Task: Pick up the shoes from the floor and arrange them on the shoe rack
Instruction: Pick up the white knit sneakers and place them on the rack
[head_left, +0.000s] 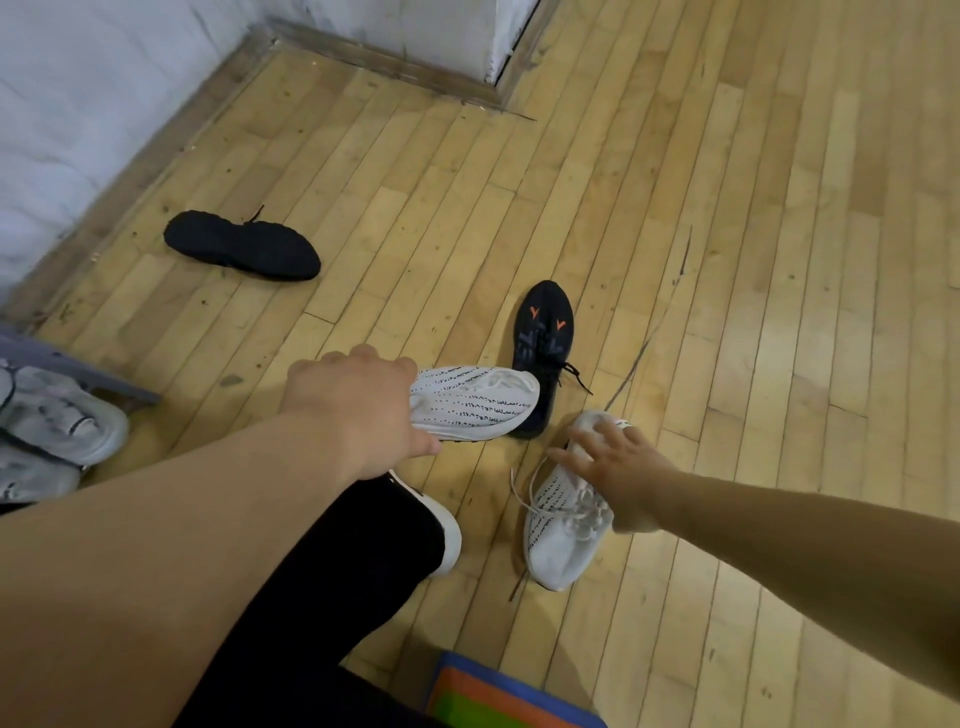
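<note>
- The left hand (358, 410) is closing over the heel end of a white knit trainer with rows of black dashes (475, 402), which is lying on its side with its toe resting against a black lace-up trainer with orange marks (543, 343); the fingers are curling around the far side, so the hold looks taken, though the hand is hiding the contact itself
- The right hand (615, 470) is spreading its fingers over the collar of the matching white knit trainer (563, 525), which is standing on its sole; I cannot tell whether the fingers are gripping it or only resting on top
- Both white shoes are looking light and soft: the knit uppers will probably be giving under a squeeze, so the firmer heel and collar are seeming the better places to hold, thumb inside the opening
- The loose white laces (524, 493) are trailing on the boards and may be dragging or snagging on the lift
- A second black trainer lying sole-up (241, 244) is waiting well apart, near the white wall (93, 93)
- The pale wooden plank floor (753, 260) is lying flat, hard and scuffed, giving the shoes little to catch on
- At the left edge, grey-white shoes (57, 415) are sitting on what is probably the grey shoe rack (78, 366), near the left arm
- A dark-trousered leg with a white shoe (447, 535) is planted between the arms
</note>
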